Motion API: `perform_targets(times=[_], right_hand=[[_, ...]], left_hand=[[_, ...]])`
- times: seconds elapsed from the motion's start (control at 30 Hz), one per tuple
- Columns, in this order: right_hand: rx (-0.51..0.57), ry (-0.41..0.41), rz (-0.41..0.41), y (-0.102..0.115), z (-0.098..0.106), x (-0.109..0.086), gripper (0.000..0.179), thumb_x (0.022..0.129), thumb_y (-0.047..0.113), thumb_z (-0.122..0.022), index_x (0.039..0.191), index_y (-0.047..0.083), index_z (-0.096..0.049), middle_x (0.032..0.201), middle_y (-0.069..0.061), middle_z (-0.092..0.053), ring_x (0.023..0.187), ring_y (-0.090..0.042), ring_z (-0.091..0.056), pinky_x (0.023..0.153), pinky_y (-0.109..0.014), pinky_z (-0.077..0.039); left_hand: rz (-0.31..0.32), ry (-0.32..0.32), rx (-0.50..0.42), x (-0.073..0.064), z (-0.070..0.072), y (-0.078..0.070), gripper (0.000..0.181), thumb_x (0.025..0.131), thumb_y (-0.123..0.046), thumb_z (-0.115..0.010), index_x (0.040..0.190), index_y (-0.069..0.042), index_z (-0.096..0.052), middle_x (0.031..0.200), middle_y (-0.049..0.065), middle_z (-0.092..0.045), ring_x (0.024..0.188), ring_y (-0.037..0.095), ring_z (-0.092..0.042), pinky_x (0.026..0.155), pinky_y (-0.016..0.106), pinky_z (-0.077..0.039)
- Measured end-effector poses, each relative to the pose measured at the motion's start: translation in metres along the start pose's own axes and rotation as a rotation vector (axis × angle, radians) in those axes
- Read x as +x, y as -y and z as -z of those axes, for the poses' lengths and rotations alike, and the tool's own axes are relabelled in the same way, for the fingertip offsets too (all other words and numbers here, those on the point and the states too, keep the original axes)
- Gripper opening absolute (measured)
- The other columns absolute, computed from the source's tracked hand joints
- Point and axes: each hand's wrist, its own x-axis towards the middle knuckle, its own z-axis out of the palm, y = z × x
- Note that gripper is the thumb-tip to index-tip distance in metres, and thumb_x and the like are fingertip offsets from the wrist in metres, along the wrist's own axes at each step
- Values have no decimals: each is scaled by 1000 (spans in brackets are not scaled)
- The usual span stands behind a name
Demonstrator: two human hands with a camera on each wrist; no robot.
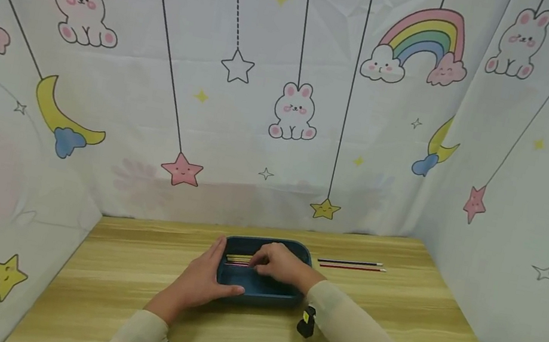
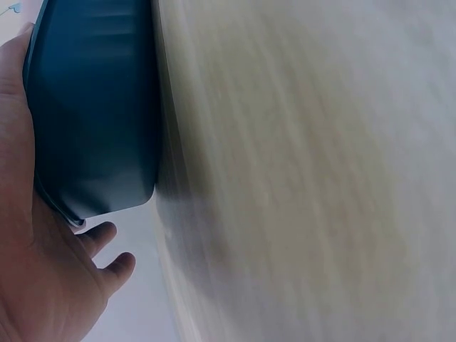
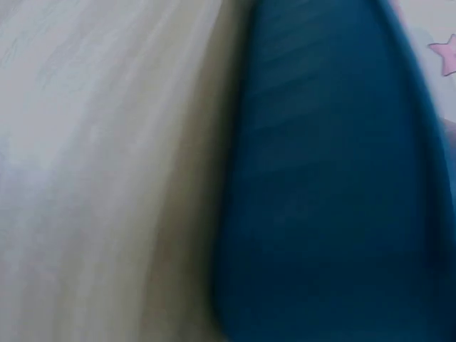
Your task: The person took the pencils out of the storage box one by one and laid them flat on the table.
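A dark blue rectangular box [image 1: 261, 299] stands on the table, with several thin pencils [image 1: 238, 258], yellow and reddish, lying along its left part. My left hand [image 1: 202, 277] spreads round the box's near left corner, fingers along the left wall and thumb at the front rim. In the left wrist view, that hand [image 2: 43, 249] lies against the rim. My right hand [image 1: 280, 264] reaches over the right end into the box. Its bent fingers and thumb pinch a reddish pencil near its right end; the palm hides part of the inside. The right wrist view shows the box wall [image 3: 328, 178], blurred.
Two more pencils, a dark one [image 1: 349, 262] and a red one [image 1: 351, 267], lie side by side right of the box. A wood-grain table [image 1: 389, 329] bears everything. White printed cloth [image 1: 238, 128] hangs at the back and both sides.
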Motion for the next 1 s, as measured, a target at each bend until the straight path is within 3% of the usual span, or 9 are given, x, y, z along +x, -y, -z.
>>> perform_targets(times=[0.3, 0.57, 0.8, 1.0], right_hand=[[86, 8, -21, 15, 25, -10, 20, 106, 4, -73, 122, 11, -84, 119, 0, -78, 103, -9, -71, 88, -29, -61], [131, 4, 6, 22, 45, -24, 18, 107, 4, -71, 120, 8, -83, 117, -2, -78, 102, -11, -70, 91, -32, -61], [168, 36, -2, 15, 64, -43, 19, 108, 3, -69, 122, 5, -81, 116, -3, -77, 95, -12, -69, 86, -32, -61], [148, 31, -15, 3, 82, -62, 19, 109, 5, -69, 122, 8, -82, 116, -2, -76, 100, -12, -70, 87, -32, -61]], left_hand=[[-2, -3, -12, 1, 2, -1, 137, 87, -74, -83, 178, -6, -7, 186, 13, -7, 168, 40, -21, 129, 63, -30], [-1, -8, -17, -1, 0, 1, 140, 84, -79, -82, 179, -8, -7, 186, 13, -9, 168, 39, -22, 130, 62, -30], [-7, -14, -13, 0, -1, 1, 142, 83, -82, -81, 179, -8, -7, 185, 14, -9, 168, 39, -21, 130, 61, -29], [-7, -21, -1, -1, -1, 1, 142, 82, -82, -81, 178, -7, -9, 185, 15, -11, 168, 40, -22, 130, 62, -30]])
